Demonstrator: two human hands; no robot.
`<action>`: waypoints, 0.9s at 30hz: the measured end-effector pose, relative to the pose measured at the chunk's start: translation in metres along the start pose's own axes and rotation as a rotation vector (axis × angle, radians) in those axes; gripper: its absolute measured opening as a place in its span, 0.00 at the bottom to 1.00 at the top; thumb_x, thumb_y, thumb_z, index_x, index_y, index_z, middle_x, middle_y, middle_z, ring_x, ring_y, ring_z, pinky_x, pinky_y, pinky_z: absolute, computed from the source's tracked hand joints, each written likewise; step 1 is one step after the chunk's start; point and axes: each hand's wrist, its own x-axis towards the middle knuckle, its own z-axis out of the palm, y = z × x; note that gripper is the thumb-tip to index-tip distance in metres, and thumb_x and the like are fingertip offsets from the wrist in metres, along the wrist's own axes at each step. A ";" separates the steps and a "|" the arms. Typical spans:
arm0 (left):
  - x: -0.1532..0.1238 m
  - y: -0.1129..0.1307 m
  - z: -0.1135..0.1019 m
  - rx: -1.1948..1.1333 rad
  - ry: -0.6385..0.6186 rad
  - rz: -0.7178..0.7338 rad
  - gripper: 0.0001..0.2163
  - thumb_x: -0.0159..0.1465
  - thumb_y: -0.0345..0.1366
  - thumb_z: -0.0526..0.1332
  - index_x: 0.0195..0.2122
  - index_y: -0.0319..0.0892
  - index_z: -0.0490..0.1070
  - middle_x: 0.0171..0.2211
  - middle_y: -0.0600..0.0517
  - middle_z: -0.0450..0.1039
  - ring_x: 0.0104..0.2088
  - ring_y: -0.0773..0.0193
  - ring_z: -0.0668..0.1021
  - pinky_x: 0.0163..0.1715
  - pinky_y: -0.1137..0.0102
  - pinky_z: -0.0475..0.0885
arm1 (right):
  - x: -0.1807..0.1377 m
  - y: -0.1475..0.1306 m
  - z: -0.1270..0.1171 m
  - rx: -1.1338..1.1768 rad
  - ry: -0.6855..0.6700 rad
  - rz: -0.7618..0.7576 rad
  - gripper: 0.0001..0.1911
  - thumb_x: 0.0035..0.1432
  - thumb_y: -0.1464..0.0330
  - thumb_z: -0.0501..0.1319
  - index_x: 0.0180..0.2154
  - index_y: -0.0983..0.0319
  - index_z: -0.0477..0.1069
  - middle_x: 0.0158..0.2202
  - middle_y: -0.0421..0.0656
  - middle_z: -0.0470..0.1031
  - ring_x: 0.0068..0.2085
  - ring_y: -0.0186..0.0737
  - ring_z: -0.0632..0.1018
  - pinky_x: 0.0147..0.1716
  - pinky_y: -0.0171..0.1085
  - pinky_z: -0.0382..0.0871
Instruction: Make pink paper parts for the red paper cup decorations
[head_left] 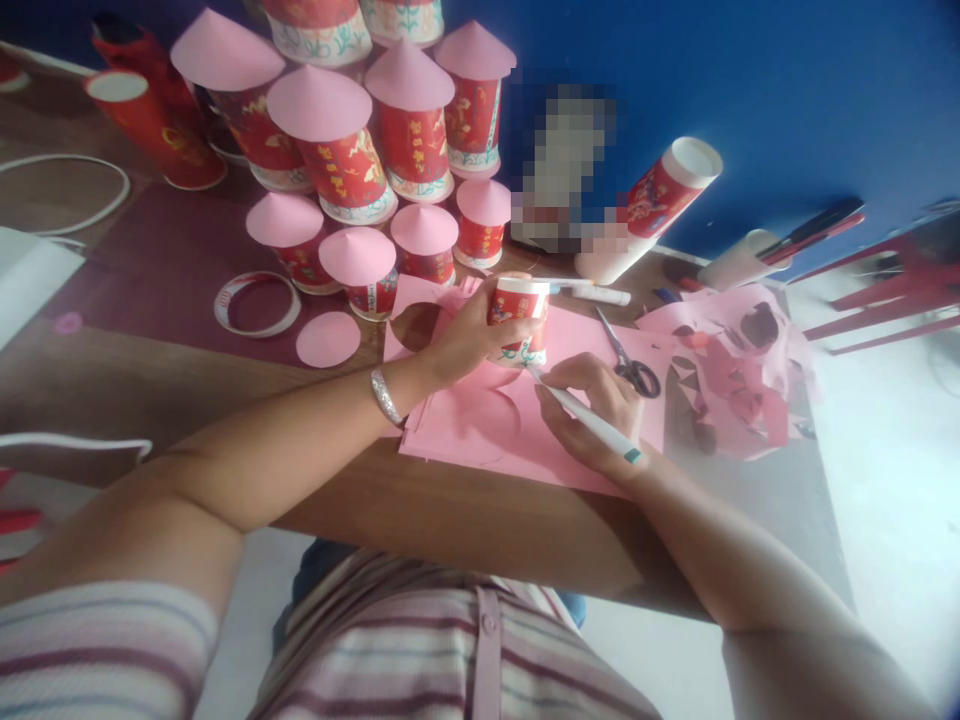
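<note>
My left hand (474, 335) is wrapped round a small red paper cup (523, 303) with a white band at its base that carries green drawn marks. In my right hand (600, 405) is a white marker pen (598, 425) with a green end; its tip is at the lower edge of the cup. Beneath both hands lie sheets of pink paper (480, 430), with curved outlines on them. A pair of dark-handled scissors (636, 372) rests on the paper beyond my right hand.
Red cups with pink cone tops (322, 105) stand in rows at the back left. A pink paper disc (328, 340) and a cut cup ring (257, 304) lie left. Pink scraps (750, 370) are heaped right. A tall red-and-white cup stack (664, 195) leans near the blue wall.
</note>
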 end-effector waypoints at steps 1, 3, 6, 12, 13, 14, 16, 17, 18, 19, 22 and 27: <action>0.000 0.000 -0.001 0.018 -0.006 0.007 0.29 0.65 0.53 0.78 0.59 0.47 0.69 0.47 0.51 0.81 0.45 0.59 0.86 0.48 0.61 0.84 | 0.000 0.000 0.000 0.001 -0.004 0.004 0.08 0.74 0.74 0.67 0.47 0.53 0.76 0.37 0.38 0.85 0.32 0.39 0.86 0.32 0.37 0.81; -0.001 -0.001 -0.002 0.042 -0.013 0.012 0.29 0.66 0.53 0.77 0.61 0.48 0.69 0.49 0.50 0.82 0.47 0.58 0.87 0.49 0.60 0.84 | 0.000 0.000 0.000 0.003 -0.007 0.012 0.07 0.75 0.73 0.67 0.46 0.54 0.76 0.37 0.39 0.85 0.33 0.39 0.86 0.32 0.37 0.81; -0.001 -0.001 -0.002 0.030 -0.016 -0.010 0.32 0.65 0.53 0.78 0.63 0.48 0.68 0.50 0.49 0.82 0.48 0.57 0.87 0.49 0.60 0.84 | 0.001 0.000 0.000 0.017 -0.002 0.013 0.07 0.75 0.73 0.66 0.46 0.54 0.75 0.37 0.38 0.85 0.33 0.39 0.86 0.32 0.36 0.80; -0.002 0.000 -0.002 0.020 0.023 -0.040 0.33 0.63 0.51 0.80 0.63 0.48 0.71 0.51 0.50 0.82 0.48 0.58 0.86 0.49 0.63 0.84 | -0.001 0.001 0.000 0.016 0.001 0.024 0.06 0.74 0.73 0.67 0.45 0.54 0.76 0.36 0.39 0.85 0.33 0.39 0.86 0.31 0.37 0.81; -0.002 -0.001 -0.002 0.022 0.032 -0.041 0.32 0.63 0.51 0.80 0.64 0.48 0.71 0.51 0.49 0.83 0.49 0.58 0.86 0.48 0.63 0.84 | -0.001 0.002 0.000 -0.003 -0.002 0.030 0.06 0.75 0.72 0.67 0.45 0.54 0.76 0.36 0.39 0.85 0.33 0.40 0.86 0.31 0.37 0.82; -0.002 -0.001 -0.002 0.021 0.038 -0.043 0.32 0.63 0.51 0.81 0.64 0.48 0.72 0.51 0.49 0.83 0.49 0.58 0.86 0.48 0.64 0.83 | -0.002 0.002 0.000 -0.019 -0.006 0.033 0.05 0.75 0.71 0.67 0.45 0.54 0.77 0.36 0.39 0.85 0.32 0.40 0.86 0.31 0.37 0.82; -0.002 -0.001 -0.003 0.009 0.038 -0.043 0.33 0.62 0.50 0.81 0.63 0.48 0.72 0.52 0.49 0.83 0.49 0.58 0.86 0.49 0.64 0.83 | -0.003 0.002 0.000 -0.034 -0.007 0.033 0.04 0.75 0.71 0.67 0.45 0.54 0.77 0.36 0.40 0.85 0.32 0.40 0.86 0.30 0.38 0.82; -0.002 0.000 -0.003 0.003 0.033 -0.039 0.33 0.62 0.50 0.81 0.63 0.48 0.72 0.52 0.49 0.82 0.50 0.58 0.85 0.49 0.63 0.83 | -0.003 0.002 0.000 -0.030 -0.006 0.034 0.05 0.75 0.71 0.67 0.45 0.54 0.77 0.36 0.39 0.85 0.32 0.40 0.86 0.31 0.38 0.82; -0.002 0.000 -0.002 0.002 0.025 -0.037 0.33 0.61 0.50 0.81 0.63 0.48 0.71 0.52 0.49 0.82 0.50 0.58 0.85 0.50 0.63 0.82 | -0.003 0.002 0.000 -0.019 -0.004 0.037 0.05 0.75 0.71 0.67 0.45 0.54 0.77 0.36 0.39 0.85 0.32 0.40 0.86 0.31 0.37 0.82; -0.002 0.000 -0.002 0.003 0.017 -0.038 0.33 0.62 0.50 0.80 0.63 0.48 0.71 0.52 0.49 0.82 0.50 0.58 0.85 0.50 0.62 0.82 | -0.004 0.003 0.000 -0.006 -0.004 0.043 0.04 0.75 0.71 0.67 0.45 0.54 0.77 0.36 0.39 0.85 0.32 0.40 0.86 0.31 0.37 0.82; -0.002 0.001 -0.002 0.007 0.016 -0.051 0.33 0.62 0.49 0.80 0.63 0.48 0.70 0.52 0.49 0.81 0.50 0.58 0.84 0.50 0.62 0.83 | -0.004 0.003 0.001 0.010 -0.009 0.067 0.04 0.76 0.69 0.67 0.43 0.54 0.77 0.35 0.40 0.84 0.32 0.40 0.86 0.31 0.38 0.82; -0.002 0.001 -0.001 -0.003 0.010 -0.055 0.32 0.62 0.48 0.80 0.63 0.48 0.70 0.51 0.50 0.80 0.48 0.59 0.84 0.49 0.63 0.82 | -0.002 0.002 0.001 0.006 0.003 0.030 0.05 0.76 0.71 0.67 0.44 0.54 0.77 0.35 0.39 0.85 0.32 0.39 0.86 0.31 0.37 0.81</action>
